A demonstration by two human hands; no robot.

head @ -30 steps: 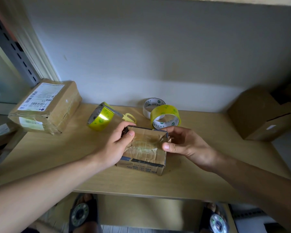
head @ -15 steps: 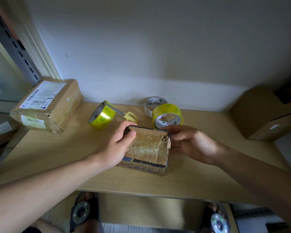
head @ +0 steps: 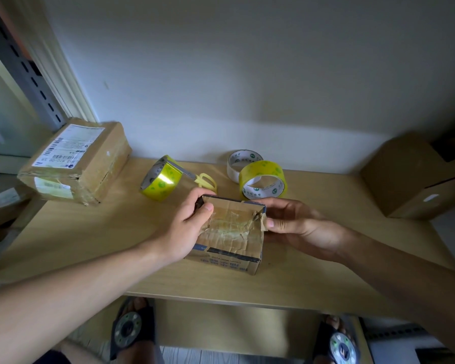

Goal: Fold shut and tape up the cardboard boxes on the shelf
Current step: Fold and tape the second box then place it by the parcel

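Box (head: pixel 231 232), the small one with old crinkled tape on top, sits on the shelf (head: pixel 90 237) near its front edge, held between both hands. Left hand (head: pixel 184 229) wraps the box's left side, its fingers (head: pixel 208 207) curled over the far-left corner with the thumb on the top flap, likely to press the flap flat. Right hand (head: pixel 297 224) cups the right side, thumb and fingers pinching the torn flap edge there, probably to fold it down and steady the box for taping.

Just beyond the box lie the sealing tools, within easy reach: three tape rolls and one pair of scissors (head: pixel 202 179). Yellow roll (head: pixel 160 182) leans far left of the box, with the scissors' blades on it. Second yellow roll (head: pixel 263 179) stands far right, and a white roll (head: pixel 243 162) is just behind, touching it.

Boxes count three: the held one, a labelled box (head: pixel 76 164) already taped at far left, and a brown box (head: pixel 415 177) at far right whose closure I cannot tell.
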